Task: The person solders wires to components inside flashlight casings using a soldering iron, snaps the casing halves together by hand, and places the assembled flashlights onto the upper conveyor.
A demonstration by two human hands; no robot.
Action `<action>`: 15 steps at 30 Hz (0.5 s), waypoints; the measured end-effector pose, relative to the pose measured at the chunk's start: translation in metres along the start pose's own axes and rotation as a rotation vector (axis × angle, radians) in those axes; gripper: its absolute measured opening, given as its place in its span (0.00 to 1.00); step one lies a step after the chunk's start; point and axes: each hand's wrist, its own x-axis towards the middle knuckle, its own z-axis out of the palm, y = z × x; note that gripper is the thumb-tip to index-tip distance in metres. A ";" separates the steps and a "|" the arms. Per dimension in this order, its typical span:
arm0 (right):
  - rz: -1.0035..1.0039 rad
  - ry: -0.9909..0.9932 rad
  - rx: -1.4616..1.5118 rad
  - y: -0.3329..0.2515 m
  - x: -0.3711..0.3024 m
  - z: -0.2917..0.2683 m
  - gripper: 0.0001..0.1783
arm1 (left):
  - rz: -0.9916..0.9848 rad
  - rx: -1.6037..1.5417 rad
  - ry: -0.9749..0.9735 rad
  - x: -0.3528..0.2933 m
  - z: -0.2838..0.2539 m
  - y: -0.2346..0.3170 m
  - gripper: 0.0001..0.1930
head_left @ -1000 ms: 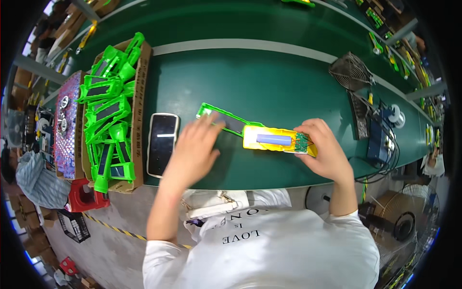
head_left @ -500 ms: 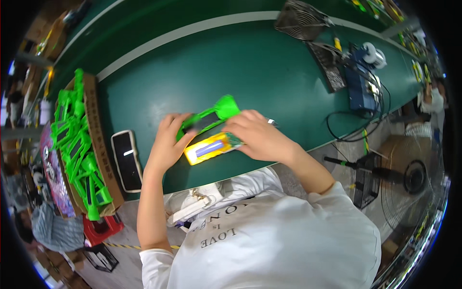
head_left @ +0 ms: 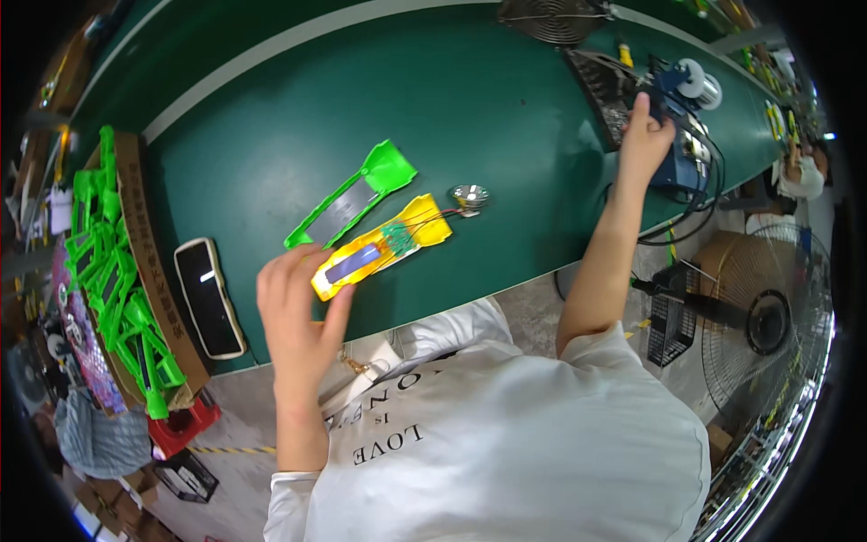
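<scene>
My left hand (head_left: 293, 312) pinches the near end of a yellow housing (head_left: 390, 246) that lies on the green bench (head_left: 470, 108); a blue cylindrical cell and a small green board sit inside it. A green shell with a dark panel (head_left: 350, 194) lies just beyond it. Thin wires run from the housing to a small silver reflector (head_left: 470, 194). My right hand (head_left: 643, 135) is stretched far right, touching a blue soldering station (head_left: 679, 135); what its fingers hold is hidden.
A black phone (head_left: 209, 298) lies left of my hand. A cardboard box (head_left: 155, 280) of green shells stands at the left edge. Wire fan grilles (head_left: 603, 86) and a solder spool (head_left: 700, 90) lie far right. A floor fan (head_left: 768, 325) stands beside the bench.
My right hand let go of the parts and reached out to the blue station. The green shell and yellow housing now lie apart, with only my left hand on the yellow one.
</scene>
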 end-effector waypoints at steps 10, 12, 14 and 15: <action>-0.051 0.095 0.019 -0.010 0.025 -0.021 0.15 | 0.016 -0.016 -0.007 0.014 0.032 0.021 0.15; -0.122 0.257 0.011 -0.022 0.019 -0.043 0.17 | 0.035 0.001 -0.016 0.023 0.032 0.016 0.14; -0.069 0.292 0.120 -0.039 0.005 -0.062 0.17 | 0.054 0.025 -0.028 0.027 0.027 0.013 0.13; -0.030 0.252 0.274 -0.044 0.001 -0.075 0.17 | 0.046 0.012 -0.041 0.029 0.023 0.012 0.12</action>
